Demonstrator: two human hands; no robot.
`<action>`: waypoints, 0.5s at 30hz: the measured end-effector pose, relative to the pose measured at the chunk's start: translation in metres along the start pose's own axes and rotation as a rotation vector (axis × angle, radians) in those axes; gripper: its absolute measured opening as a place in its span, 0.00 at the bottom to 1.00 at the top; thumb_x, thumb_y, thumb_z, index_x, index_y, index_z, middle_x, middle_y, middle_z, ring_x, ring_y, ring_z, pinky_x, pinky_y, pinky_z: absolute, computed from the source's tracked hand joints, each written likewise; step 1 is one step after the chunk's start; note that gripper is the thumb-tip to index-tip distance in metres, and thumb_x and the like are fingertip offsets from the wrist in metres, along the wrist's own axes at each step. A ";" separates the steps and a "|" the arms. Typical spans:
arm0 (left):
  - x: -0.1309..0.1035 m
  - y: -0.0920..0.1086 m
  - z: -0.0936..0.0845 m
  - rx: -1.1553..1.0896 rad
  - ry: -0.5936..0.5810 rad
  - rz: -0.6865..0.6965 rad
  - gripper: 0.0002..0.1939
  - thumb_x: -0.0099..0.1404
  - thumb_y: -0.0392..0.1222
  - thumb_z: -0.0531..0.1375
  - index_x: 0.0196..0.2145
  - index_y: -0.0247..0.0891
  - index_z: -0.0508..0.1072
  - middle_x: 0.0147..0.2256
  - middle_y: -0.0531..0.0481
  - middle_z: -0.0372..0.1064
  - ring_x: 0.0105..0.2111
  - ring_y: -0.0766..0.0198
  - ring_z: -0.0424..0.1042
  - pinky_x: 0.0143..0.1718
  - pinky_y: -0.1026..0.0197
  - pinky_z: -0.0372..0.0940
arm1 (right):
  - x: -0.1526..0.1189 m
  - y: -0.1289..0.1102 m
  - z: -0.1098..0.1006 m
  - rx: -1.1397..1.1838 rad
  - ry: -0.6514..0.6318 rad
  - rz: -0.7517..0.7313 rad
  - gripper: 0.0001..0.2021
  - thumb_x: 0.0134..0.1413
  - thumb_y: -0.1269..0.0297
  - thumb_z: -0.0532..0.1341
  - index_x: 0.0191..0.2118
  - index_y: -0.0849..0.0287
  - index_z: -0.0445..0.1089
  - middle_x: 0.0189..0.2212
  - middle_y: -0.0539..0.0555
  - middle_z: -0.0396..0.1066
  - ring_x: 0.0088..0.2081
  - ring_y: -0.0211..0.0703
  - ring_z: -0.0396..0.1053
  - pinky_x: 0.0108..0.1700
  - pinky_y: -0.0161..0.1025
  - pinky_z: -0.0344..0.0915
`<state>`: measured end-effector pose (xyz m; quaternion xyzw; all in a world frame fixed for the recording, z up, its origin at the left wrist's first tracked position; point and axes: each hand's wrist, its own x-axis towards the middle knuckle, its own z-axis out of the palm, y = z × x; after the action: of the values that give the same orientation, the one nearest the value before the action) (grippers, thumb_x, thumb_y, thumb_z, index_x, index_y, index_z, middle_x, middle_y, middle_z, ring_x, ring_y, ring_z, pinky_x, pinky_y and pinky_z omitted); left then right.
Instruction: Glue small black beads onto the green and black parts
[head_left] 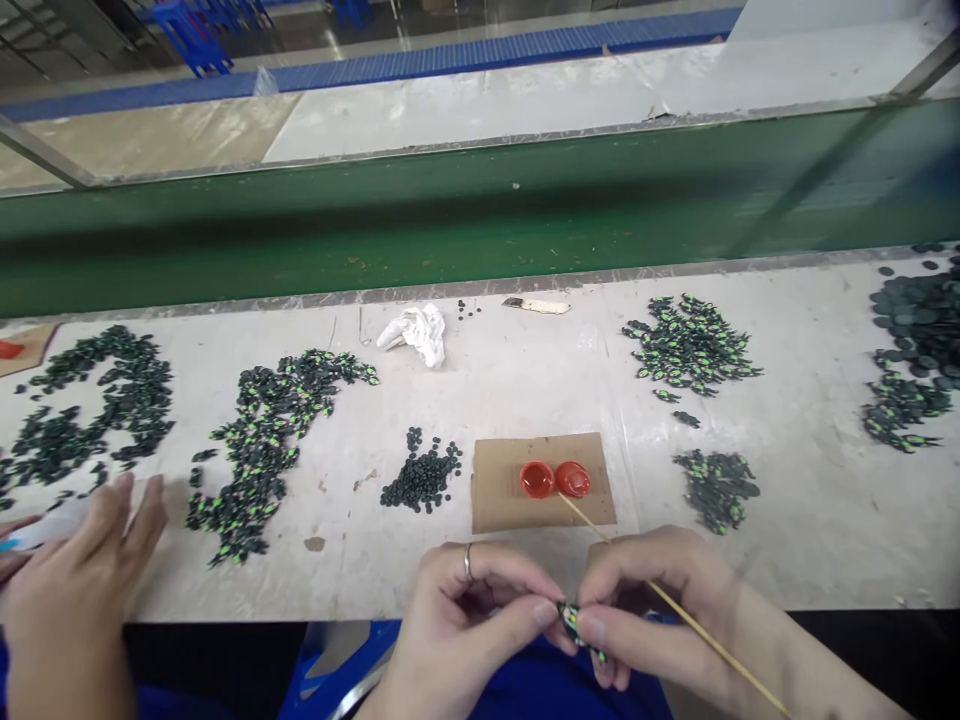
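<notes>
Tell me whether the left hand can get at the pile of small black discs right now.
Probably yes: the pile of small black discs lies just beyond the left hand, with nothing seen between them. That hand is pinching a black-and-green piece, though, so it may have to let go first.

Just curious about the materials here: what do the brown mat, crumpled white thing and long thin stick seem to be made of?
Brown mat: apparently cardboard, by its matte, papery surface and straight edges.
Crumpled white thing: probably soft matte cloth, judging by its folds, though tissue is possible.
Long thin stick: likely smooth bamboo or wood, given its straw colour.
</notes>
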<state>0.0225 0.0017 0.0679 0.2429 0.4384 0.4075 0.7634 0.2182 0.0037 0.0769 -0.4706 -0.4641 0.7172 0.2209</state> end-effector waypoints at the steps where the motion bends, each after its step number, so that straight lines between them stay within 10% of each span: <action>1: 0.000 -0.001 0.000 0.032 -0.001 0.000 0.07 0.56 0.43 0.78 0.27 0.39 0.87 0.24 0.53 0.83 0.24 0.68 0.81 0.30 0.71 0.75 | -0.001 0.001 0.001 -0.025 0.015 -0.018 0.18 0.58 0.42 0.66 0.31 0.52 0.81 0.23 0.50 0.80 0.23 0.40 0.78 0.27 0.31 0.75; 5: 0.003 -0.002 -0.003 0.146 0.064 0.042 0.09 0.57 0.48 0.77 0.32 0.41 0.87 0.26 0.52 0.84 0.27 0.66 0.81 0.33 0.69 0.75 | -0.004 0.005 -0.032 -0.346 0.202 -0.141 0.15 0.59 0.46 0.68 0.29 0.49 0.80 0.24 0.46 0.79 0.26 0.39 0.76 0.29 0.32 0.73; 10: 0.009 0.003 -0.014 0.212 0.202 0.139 0.13 0.60 0.55 0.74 0.34 0.43 0.84 0.25 0.55 0.81 0.28 0.67 0.78 0.35 0.69 0.74 | -0.004 0.036 -0.148 -0.896 0.883 -0.193 0.17 0.68 0.48 0.62 0.37 0.57 0.75 0.33 0.50 0.76 0.29 0.36 0.70 0.32 0.37 0.71; 15: 0.010 0.000 -0.025 0.221 0.195 0.124 0.15 0.61 0.56 0.73 0.33 0.41 0.83 0.25 0.54 0.80 0.27 0.65 0.77 0.34 0.66 0.73 | 0.001 0.067 -0.195 -1.186 0.955 -0.205 0.15 0.71 0.50 0.60 0.40 0.56 0.75 0.33 0.48 0.75 0.29 0.35 0.72 0.32 0.35 0.71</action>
<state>0.0034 0.0106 0.0508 0.3112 0.5367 0.4251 0.6591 0.3976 0.0618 -0.0066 -0.7235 -0.6668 0.0430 0.1734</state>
